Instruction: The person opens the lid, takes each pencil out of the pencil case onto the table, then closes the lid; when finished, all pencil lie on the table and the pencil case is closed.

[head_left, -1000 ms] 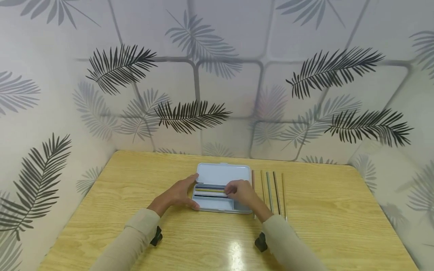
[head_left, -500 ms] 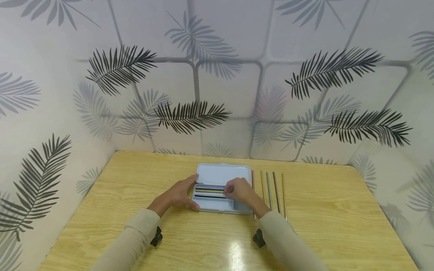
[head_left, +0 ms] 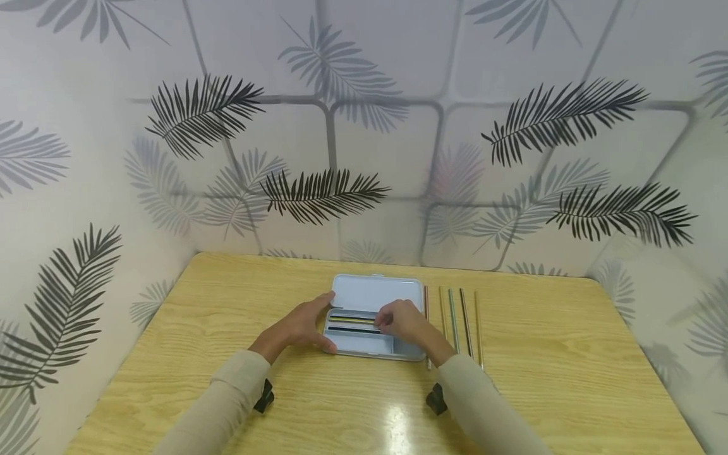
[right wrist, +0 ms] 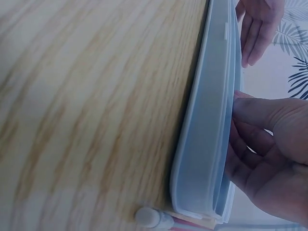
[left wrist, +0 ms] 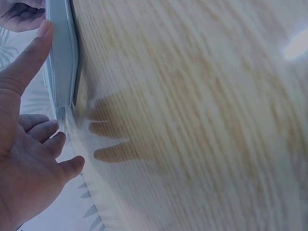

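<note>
One left hand [head_left: 298,323], one right hand [head_left: 404,321], one case [head_left: 361,344], five pencils [head_left: 454,319] outside

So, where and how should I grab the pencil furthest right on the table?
I'd pinch that pencil near mid-length, coming from above and slightly from its right, finger and thumb across its long sides. It's thin and lies flat on the table, with a gap to the dark pencil on its left and no pencil to its right.
</note>
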Demonstrator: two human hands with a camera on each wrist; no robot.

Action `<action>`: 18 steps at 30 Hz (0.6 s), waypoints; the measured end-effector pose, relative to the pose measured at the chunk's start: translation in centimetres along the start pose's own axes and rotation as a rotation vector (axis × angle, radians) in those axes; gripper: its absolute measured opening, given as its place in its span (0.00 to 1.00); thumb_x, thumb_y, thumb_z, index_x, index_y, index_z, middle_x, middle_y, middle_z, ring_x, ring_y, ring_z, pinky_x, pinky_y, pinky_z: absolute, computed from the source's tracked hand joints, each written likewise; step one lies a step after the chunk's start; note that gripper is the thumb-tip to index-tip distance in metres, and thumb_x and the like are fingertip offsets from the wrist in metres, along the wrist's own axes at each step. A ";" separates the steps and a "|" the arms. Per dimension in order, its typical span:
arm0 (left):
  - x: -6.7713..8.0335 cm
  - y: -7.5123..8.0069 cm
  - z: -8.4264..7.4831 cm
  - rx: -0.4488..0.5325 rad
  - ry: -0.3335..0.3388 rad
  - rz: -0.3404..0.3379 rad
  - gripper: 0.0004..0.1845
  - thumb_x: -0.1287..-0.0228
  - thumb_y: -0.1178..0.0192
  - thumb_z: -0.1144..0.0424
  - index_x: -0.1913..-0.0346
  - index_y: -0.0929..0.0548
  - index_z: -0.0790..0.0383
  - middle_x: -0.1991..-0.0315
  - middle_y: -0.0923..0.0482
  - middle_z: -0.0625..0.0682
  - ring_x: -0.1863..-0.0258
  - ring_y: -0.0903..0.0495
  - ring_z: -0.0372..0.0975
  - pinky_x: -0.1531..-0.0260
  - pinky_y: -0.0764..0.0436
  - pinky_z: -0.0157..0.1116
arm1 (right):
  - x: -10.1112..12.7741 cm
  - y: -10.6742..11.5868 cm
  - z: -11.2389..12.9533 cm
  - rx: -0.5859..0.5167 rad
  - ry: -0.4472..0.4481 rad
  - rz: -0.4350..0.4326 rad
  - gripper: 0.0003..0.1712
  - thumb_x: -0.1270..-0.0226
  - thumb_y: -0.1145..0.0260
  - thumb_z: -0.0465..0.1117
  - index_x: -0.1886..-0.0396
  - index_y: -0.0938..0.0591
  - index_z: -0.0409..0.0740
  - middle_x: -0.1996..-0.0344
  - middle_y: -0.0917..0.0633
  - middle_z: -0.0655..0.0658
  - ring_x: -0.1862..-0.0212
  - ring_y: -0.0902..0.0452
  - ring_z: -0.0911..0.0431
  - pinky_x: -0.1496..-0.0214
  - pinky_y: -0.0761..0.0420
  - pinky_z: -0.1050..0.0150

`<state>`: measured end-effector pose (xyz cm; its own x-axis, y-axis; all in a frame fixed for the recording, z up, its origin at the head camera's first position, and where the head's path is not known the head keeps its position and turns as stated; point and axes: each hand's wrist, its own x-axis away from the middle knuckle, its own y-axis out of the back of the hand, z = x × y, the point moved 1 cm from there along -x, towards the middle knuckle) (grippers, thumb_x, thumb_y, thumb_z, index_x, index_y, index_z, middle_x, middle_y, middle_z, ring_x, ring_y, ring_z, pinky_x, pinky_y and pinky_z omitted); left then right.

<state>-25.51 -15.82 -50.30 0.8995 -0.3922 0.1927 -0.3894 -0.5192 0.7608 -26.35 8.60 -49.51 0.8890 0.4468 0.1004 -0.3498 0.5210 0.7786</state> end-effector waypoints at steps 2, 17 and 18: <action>0.0 0.0 0.0 -0.004 -0.001 0.000 0.65 0.67 0.20 0.50 0.25 0.50 0.59 0.25 0.49 0.55 0.26 0.48 0.49 0.27 0.43 0.47 | 0.0 0.0 0.0 0.003 0.017 0.004 0.05 0.45 0.30 0.31 0.73 0.14 0.45 0.74 0.14 0.50 0.70 0.23 0.62 0.65 0.21 0.68; 0.3 0.1 -0.1 0.008 0.006 0.004 0.65 0.66 0.21 0.50 0.25 0.50 0.59 0.25 0.49 0.55 0.25 0.48 0.49 0.27 0.43 0.48 | 0.8 0.7 -0.2 -0.090 0.139 -0.107 0.09 0.36 0.39 0.31 0.59 0.17 0.43 0.63 0.17 0.47 0.60 0.22 0.56 0.60 0.21 0.65; 0.3 0.1 -0.1 0.007 0.002 0.005 0.65 0.66 0.21 0.50 0.25 0.50 0.59 0.25 0.49 0.55 0.25 0.48 0.49 0.27 0.43 0.48 | 1.0 0.9 -0.2 -0.110 0.138 -0.114 0.09 0.36 0.40 0.31 0.59 0.17 0.43 0.63 0.17 0.47 0.60 0.23 0.57 0.62 0.22 0.66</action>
<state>-25.28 -15.91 -50.12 0.8981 -0.3930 0.1975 -0.3948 -0.5223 0.7558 -25.86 9.65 -48.81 0.8783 0.4721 -0.0761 -0.2863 0.6466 0.7071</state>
